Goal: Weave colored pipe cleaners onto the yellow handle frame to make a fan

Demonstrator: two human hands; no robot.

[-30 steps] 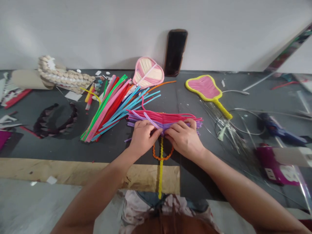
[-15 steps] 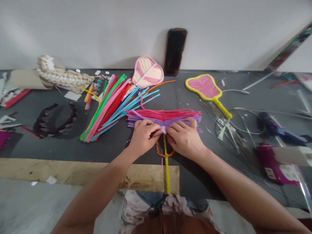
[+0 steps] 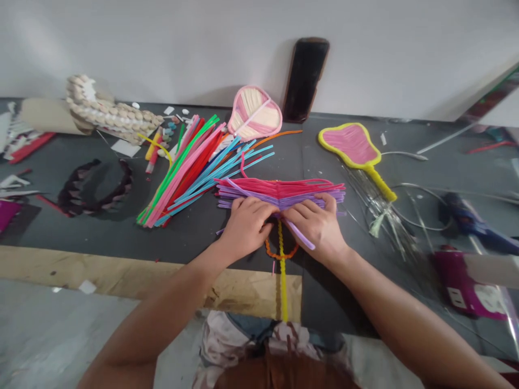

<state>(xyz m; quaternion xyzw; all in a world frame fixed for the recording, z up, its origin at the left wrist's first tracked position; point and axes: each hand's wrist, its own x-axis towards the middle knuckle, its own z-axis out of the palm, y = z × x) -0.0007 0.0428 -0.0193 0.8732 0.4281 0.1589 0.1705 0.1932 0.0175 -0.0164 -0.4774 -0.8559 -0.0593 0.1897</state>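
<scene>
Both hands work at the near middle of a row of pipe cleaners, pink (image 3: 259, 186) at the back and purple (image 3: 292, 199) in front, lying side by side across an upright yellow pipe-cleaner stem (image 3: 283, 286). My left hand (image 3: 248, 226) is closed, its fingertips pinching at the purple ones near the centre. My right hand (image 3: 318, 226) is closed too, with thumb and fingers at the purple strands. One loose purple end (image 3: 299, 233) sticks out over my right hand toward me. A twisted orange loop (image 3: 271, 252) hangs around the stem, partly hidden by the hands.
A bundle of coloured pipe cleaners (image 3: 184, 173) lies left of the row. Behind stand a pink-and-cream shape (image 3: 255, 114) and a phone (image 3: 307, 78) against the wall. A yellow-rimmed pink paddle (image 3: 352, 146), wires and a glue gun (image 3: 466, 216) lie right. A dark headband (image 3: 95, 189) is left.
A purple pipe-cleaner end now sticks out toward me over my right hand. The whole scene has shifted slightly right in view. Both hands stay at the centre of the row.
</scene>
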